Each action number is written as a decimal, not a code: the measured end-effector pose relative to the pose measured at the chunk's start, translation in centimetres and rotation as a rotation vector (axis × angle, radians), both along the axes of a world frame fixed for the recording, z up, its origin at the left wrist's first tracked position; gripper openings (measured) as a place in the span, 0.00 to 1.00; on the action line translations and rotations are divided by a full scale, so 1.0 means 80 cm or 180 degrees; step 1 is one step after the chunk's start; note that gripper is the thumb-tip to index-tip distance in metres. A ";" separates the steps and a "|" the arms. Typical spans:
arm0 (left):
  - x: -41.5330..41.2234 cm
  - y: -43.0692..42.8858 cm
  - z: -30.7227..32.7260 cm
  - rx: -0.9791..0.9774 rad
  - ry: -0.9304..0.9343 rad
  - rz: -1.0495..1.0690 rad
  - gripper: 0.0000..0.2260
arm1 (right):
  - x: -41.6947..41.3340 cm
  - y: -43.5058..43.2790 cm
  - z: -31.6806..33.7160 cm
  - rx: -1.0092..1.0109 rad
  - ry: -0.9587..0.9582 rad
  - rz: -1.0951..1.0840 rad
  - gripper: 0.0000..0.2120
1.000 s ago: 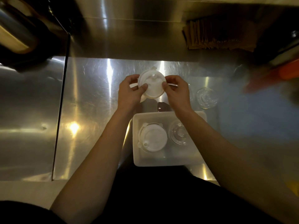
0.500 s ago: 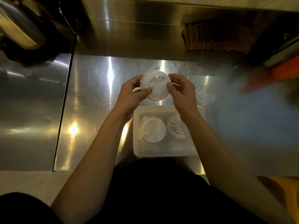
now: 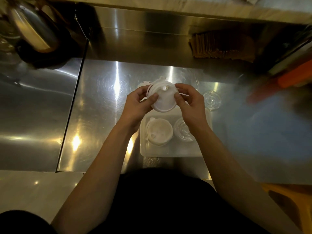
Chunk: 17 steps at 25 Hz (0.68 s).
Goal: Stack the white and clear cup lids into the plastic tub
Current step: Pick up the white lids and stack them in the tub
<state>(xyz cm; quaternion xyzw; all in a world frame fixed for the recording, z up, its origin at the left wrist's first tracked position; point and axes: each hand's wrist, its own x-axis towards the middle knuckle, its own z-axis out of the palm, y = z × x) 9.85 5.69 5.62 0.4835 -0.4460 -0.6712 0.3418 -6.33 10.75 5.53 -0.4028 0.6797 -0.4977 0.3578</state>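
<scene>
Both hands hold a small stack of white lids (image 3: 163, 97) in the air, just beyond the far rim of the plastic tub (image 3: 170, 152). My left hand (image 3: 138, 105) grips its left edge and my right hand (image 3: 190, 103) pinches the right edge. Inside the tub a white lid stack (image 3: 158, 131) lies on the left and clear lids (image 3: 183, 130) on the right, partly hidden by my right wrist. Another clear lid (image 3: 211, 100) rests on the steel counter to the right. A white lid (image 3: 143, 84) peeks out behind the held stack.
The steel counter (image 3: 101, 107) has a seam along its left, with a lower steel surface beyond. A dark round vessel (image 3: 37, 36) sits at the back left. Brown paper sleeves (image 3: 222, 46) lean against the back wall; orange and blue items (image 3: 278, 98) blur at the right.
The held white lids have come slightly nearer, to the tub's far rim, and tilted. The camera view has shifted, so the tub appears higher in the frame.
</scene>
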 end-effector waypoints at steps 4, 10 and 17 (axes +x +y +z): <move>0.004 0.008 0.004 -0.0053 -0.0035 -0.0008 0.15 | 0.005 0.010 0.005 0.0032 -0.0039 -0.0063 0.11; 0.008 0.020 0.003 0.0138 0.0039 0.0084 0.15 | 0.009 0.020 0.003 0.0082 -0.0044 -0.0155 0.10; 0.008 0.025 0.003 0.0190 -0.0118 0.0225 0.17 | 0.013 0.022 -0.005 0.0207 -0.0092 -0.0271 0.07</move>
